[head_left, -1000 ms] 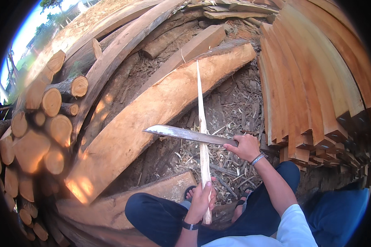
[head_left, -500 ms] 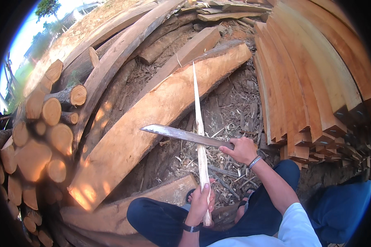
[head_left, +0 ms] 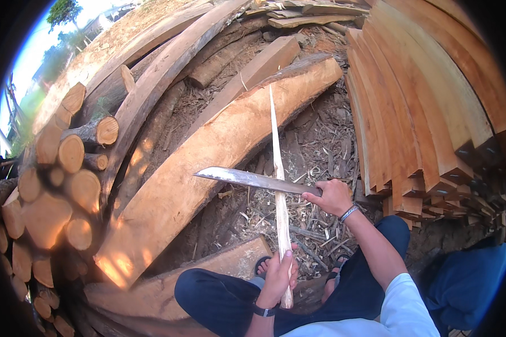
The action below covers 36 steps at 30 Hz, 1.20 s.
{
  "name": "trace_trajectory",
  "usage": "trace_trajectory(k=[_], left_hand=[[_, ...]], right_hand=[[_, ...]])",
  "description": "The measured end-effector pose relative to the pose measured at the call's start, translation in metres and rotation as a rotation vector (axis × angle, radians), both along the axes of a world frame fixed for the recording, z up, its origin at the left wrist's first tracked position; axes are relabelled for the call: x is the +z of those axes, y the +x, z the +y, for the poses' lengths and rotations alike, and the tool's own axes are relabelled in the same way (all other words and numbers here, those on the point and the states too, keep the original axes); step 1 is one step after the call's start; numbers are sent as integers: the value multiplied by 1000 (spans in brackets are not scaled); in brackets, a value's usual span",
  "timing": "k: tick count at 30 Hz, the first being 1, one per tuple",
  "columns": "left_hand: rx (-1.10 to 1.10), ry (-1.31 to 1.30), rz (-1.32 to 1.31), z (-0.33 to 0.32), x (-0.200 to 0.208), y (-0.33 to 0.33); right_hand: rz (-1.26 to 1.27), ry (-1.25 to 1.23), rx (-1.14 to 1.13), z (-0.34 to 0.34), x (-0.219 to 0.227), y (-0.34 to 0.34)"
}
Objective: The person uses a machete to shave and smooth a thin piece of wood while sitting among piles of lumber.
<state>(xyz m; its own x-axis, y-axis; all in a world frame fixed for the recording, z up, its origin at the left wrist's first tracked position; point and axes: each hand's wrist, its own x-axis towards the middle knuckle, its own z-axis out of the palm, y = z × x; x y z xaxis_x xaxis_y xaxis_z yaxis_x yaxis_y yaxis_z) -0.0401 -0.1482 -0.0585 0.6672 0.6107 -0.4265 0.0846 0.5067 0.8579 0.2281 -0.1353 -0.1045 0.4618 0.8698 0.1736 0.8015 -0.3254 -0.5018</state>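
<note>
A long pale wooden stick (head_left: 281, 216), whittled to a thin point at its far end, stands tilted away from me. Low on its thick end, my left hand (head_left: 278, 274) is wrapped round it. My right hand (head_left: 333, 197) grips the handle of a machete (head_left: 239, 178). The long grey blade lies across the stick about midway up, its tip pointing left. Blade and stick appear to touch. Behind them lies a thick sawn slab (head_left: 208, 163) with bark along its edge, and the stick's point shows in front of it.
Cut logs (head_left: 48, 219) are stacked at the left. Long sawn planks (head_left: 416, 112) form a tall pile at the right. Wood shavings and twigs (head_left: 320, 224) litter the ground by my feet. Another slab (head_left: 180, 281) lies near my left knee. Blue cloth (head_left: 466, 286) shows at lower right.
The stick's point has shifted slightly right. My right hand and the machete have also moved a little to the right, while the blade still crosses the stick. My left hand keeps its grip.
</note>
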Motion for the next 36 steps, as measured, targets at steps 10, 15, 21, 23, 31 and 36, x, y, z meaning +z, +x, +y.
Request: trace_trajectory(k=[10, 15, 21, 23, 31, 36], left_hand=[[-20, -29, 2, -5, -1, 0], [9, -37, -3, 0, 4, -3], [-139, -16, -30, -11, -4, -1], [-85, 13, -24, -3, 4, -2], [-11, 12, -15, -5, 3, -5], [9, -2, -48, 1, 1, -9]], right_hand=[[20, 7, -30, 5, 4, 3], [20, 13, -2, -3, 0, -5], [172, 20, -149, 5, 3, 20], [160, 40, -94, -5, 1, 9], [-1, 35, -39, -5, 4, 2], [-30, 66, 22, -10, 2, -9]])
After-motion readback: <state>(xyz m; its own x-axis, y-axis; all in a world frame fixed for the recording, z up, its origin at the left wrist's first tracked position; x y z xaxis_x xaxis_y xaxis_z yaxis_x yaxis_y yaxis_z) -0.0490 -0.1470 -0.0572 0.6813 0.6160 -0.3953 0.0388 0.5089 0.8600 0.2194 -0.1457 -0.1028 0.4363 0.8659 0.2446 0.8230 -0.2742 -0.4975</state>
